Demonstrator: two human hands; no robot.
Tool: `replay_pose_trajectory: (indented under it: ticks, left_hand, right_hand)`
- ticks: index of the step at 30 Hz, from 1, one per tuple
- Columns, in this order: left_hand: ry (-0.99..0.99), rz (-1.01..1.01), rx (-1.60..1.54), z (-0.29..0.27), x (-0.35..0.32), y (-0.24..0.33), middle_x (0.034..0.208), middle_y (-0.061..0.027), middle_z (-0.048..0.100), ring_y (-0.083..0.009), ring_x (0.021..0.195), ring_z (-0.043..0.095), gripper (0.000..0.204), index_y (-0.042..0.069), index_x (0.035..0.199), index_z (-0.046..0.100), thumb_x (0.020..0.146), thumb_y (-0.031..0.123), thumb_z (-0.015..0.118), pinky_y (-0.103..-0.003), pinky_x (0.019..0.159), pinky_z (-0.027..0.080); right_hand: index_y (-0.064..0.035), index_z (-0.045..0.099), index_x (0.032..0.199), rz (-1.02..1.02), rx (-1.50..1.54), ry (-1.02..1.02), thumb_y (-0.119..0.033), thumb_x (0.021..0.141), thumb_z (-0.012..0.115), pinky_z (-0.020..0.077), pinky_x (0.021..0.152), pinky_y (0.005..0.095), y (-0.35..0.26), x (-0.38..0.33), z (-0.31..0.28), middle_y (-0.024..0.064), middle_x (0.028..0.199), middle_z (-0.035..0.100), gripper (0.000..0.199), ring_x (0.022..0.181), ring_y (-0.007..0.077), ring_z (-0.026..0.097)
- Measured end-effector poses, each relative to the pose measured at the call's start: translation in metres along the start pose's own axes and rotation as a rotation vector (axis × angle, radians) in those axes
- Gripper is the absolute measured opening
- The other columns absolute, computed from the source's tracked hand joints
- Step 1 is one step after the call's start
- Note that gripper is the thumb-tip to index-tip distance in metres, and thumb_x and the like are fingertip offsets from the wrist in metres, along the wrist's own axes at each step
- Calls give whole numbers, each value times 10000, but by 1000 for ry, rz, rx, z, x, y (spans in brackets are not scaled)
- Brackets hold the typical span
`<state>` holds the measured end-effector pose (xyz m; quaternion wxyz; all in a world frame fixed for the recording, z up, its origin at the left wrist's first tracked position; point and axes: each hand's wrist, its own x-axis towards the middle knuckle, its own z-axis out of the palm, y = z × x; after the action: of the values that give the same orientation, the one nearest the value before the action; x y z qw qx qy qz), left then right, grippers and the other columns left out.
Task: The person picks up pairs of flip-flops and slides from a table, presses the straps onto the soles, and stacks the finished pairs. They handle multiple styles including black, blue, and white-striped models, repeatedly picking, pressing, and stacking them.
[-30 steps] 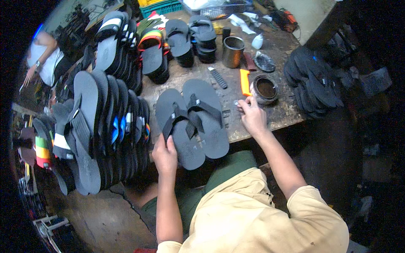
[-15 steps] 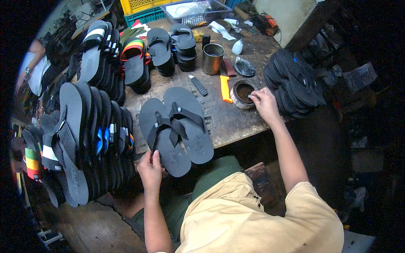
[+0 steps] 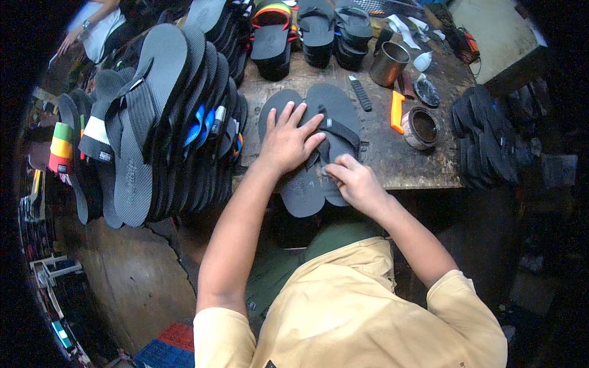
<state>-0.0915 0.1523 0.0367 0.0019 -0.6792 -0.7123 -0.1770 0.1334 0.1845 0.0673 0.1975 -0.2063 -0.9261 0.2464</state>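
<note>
A pair of black flip-flops lies side by side on the wooden workbench (image 3: 386, 168), toes to the far side. My left hand (image 3: 287, 140) rests flat with spread fingers over the strap of the left flip-flop (image 3: 303, 196), its fingertips reaching toward the other one. On the heel half of the right flip-flop (image 3: 331, 98), just below its strap, is my right hand (image 3: 357, 181). Its fingers are pinched together around something small that I cannot make out. To the right stands a round open tin (image 3: 422, 129) with a dark inside.
An orange-handled tool (image 3: 397, 111) lies beside the tin, with a dark-handled blade (image 3: 360, 93) further left. Behind them are a metal cup (image 3: 389, 64) and a white bottle (image 3: 423, 60). Stacked sandals (image 3: 165, 67) crowd the left; more dark footwear (image 3: 488, 135) sits right. Another person (image 3: 95, 30) is far left.
My right hand has left the tin and come over to the right flip-flop. My left hand has moved from the left flip-flop's heel edge up onto its strap, fingers spreading. The view has shifted.
</note>
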Motion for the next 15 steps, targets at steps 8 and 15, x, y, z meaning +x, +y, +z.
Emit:
replay_pose_trajectory:
  ticks: [8, 15]
  left_hand:
    - [84, -5, 1, 22, -7, -6, 1575, -107, 453, -310, 1508, 322, 487, 333, 1453, 568, 1022, 541, 477, -568, 1242, 146]
    - [89, -13, -29, 15, -8, -5, 1584, -97, 443, -300, 1516, 309, 483, 327, 1455, 566, 1028, 531, 467, -551, 1249, 137]
  right_hand:
    - [-81, 638, 1013, -141, -199, -124, -51, 802, 623, 580, 668, 460, 7, -2, 2, 117, 902, 583, 214, 814, 341, 677]
    - [-78, 671, 900, 4, -86, -329, -58, 801, 636, 588, 671, 459, -18, 4, -11, 106, 911, 619, 107, 773, 341, 691]
